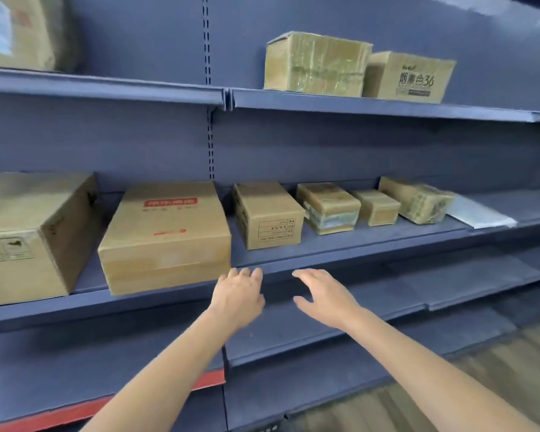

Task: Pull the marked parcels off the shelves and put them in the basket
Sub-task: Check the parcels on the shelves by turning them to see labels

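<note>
Blue shelving fills the view. Both my hands reach toward the front edge of the middle shelf. My left hand is open, fingers spread, just below the right corner of a cardboard box with red print. My right hand is open too, palm turned inward, below and in front of a narrow box with a printed table. Neither hand touches a parcel. No mark on any parcel and no basket can be seen.
Further right on the middle shelf lie two taped parcels, a small box and a white envelope. A large box sits at left. Two boxes stand on the upper shelf. Wooden floor shows lower right.
</note>
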A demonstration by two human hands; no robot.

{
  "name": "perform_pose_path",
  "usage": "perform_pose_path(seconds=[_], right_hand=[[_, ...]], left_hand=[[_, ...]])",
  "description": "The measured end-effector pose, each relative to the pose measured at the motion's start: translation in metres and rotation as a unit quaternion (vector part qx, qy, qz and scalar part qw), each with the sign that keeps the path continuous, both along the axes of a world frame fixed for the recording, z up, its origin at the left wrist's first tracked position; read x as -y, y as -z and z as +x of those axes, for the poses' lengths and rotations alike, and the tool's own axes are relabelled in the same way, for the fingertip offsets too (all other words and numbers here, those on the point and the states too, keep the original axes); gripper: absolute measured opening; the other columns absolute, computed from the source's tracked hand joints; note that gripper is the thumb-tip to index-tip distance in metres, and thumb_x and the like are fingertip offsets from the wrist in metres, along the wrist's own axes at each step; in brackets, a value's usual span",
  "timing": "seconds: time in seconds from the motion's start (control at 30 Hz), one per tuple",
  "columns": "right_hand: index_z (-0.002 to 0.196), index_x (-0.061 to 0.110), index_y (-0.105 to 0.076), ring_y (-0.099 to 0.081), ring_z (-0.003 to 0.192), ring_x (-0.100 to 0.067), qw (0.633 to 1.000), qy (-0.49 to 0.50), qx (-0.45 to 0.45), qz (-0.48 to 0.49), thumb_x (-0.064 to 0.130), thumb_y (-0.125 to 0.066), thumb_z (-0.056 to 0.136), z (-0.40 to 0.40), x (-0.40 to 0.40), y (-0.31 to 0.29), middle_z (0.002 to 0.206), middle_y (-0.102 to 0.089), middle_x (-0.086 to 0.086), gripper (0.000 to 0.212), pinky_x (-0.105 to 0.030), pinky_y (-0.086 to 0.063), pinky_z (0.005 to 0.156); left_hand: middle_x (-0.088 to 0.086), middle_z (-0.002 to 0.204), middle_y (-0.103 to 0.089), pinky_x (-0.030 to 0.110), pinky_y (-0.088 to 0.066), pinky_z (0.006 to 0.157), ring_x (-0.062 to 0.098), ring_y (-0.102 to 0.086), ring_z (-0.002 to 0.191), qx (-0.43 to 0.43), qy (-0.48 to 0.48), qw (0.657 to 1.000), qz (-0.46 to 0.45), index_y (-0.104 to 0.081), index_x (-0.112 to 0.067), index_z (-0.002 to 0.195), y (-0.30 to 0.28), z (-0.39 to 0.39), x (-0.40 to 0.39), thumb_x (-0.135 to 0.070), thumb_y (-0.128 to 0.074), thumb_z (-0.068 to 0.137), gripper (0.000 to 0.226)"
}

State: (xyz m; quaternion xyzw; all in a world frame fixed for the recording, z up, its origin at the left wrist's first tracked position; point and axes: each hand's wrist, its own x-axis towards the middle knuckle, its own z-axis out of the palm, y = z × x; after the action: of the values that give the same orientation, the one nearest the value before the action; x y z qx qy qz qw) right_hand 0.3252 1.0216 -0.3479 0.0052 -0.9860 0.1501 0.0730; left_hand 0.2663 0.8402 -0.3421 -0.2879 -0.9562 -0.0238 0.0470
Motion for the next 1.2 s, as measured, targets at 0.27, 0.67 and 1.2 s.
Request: perform_pose_path(seconds=[0.27,0.67,1.2], right_hand=[[0.141,0.023,-0.033,-0.028,0.136,-0.012,0.996,-0.055,-0.076,-0.012,0.032,-0.05,0.09,0.002,-0.087,-0.079,0.147,-0.036,0.007,0.055,-0.031,-0.03,0.107],[0.135,0.023,-0.042,-0.036,0.131,-0.013,0.972,-0.092,-0.213,-0.034,0.029,-0.055,0.088,-0.001,-0.137,-0.179,0.142,-0.043,0.007,0.05,-0.031,-0.032,0.106],[0.132,0.017,-0.046,-0.044,0.126,-0.018,0.94,-0.101,-0.323,-0.036,0.022,-0.056,0.087,-0.079,-0.185,-0.289,0.138,-0.048,-0.001,0.046,-0.026,-0.033,0.098]], left_hand=[[0.006,0.122,-0.053,0.037,-0.039,0.089,0.029,-0.047,0.11,-0.08,-0.046,0.995,0.036,-0.041,-0.012,0.123,-0.078,0.02,-0.071,-0.024,-0.041,0.089,0.036],[0.007,0.126,-0.057,0.039,-0.044,0.088,0.029,-0.05,0.114,-0.184,-0.06,0.976,0.103,-0.043,-0.014,0.13,-0.179,0.025,-0.105,-0.025,-0.042,0.088,0.043],[0.011,0.121,-0.06,0.043,-0.048,0.087,0.031,-0.052,0.112,-0.27,-0.038,0.939,0.21,-0.051,-0.008,0.122,-0.29,-0.065,-0.148,-0.018,-0.047,0.085,0.039]])
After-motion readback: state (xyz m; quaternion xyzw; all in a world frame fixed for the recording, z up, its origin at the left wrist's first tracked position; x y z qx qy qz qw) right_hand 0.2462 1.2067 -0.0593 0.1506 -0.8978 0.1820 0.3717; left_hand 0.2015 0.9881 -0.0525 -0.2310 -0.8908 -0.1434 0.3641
